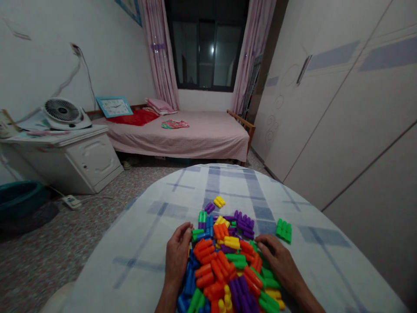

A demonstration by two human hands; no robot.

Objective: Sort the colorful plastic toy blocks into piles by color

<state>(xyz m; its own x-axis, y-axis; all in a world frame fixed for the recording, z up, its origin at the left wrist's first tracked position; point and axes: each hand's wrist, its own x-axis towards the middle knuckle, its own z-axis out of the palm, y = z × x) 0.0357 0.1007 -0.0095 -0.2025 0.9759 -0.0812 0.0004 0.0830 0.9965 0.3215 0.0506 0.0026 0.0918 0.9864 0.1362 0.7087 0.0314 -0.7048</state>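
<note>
A heap of bullet-shaped plastic building blocks, many of them joined in short rows, covers the near middle of the table. Orange blocks lie on top, with blue blocks along the left side and green blocks along the right. At the heap's left edge rests my left hand, fingers loosely bent and nothing visibly gripped. My right hand lies against the right edge, fingers pointing inward over green pieces, its fingertips partly hidden. Purple blocks sit at the far side of the heap.
A separate green block row lies right of the heap, and a small yellow piece beyond it. The round table has a checked cloth. Behind are a bed, a cabinet with a fan, and a wardrobe.
</note>
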